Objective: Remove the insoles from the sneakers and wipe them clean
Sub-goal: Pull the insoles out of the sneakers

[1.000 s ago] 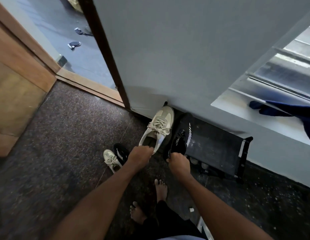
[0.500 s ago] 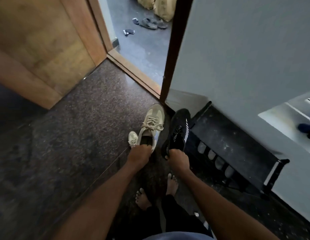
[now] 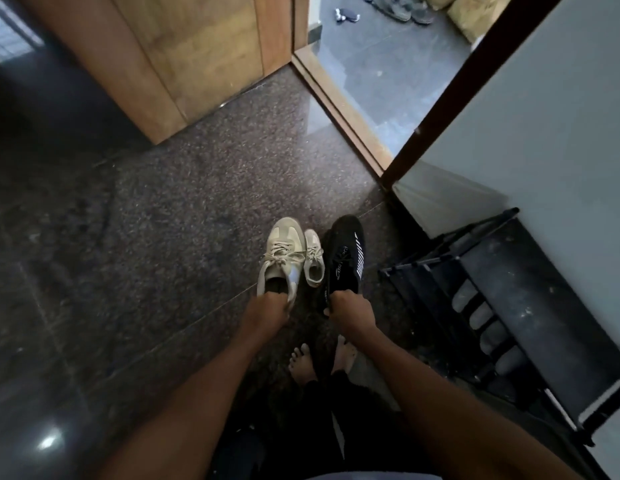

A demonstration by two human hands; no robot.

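Looking down from your head: your left hand [image 3: 267,311] curls tight round the heel of a tan sneaker [image 3: 282,251], over the dark floor [image 3: 163,237]. Your right hand [image 3: 351,311] grips the heel of a black sneaker [image 3: 343,258] close beside it. Another tan sneaker [image 3: 314,263] shows between them. A black shoe rack [image 3: 509,306] stands on your right.

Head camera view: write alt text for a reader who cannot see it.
Left hand grips a beige sneaker by its heel, right hand a black sneaker, both held over a dark floor. A second beige sneaker lies between them; a black shoe rack stands at right.
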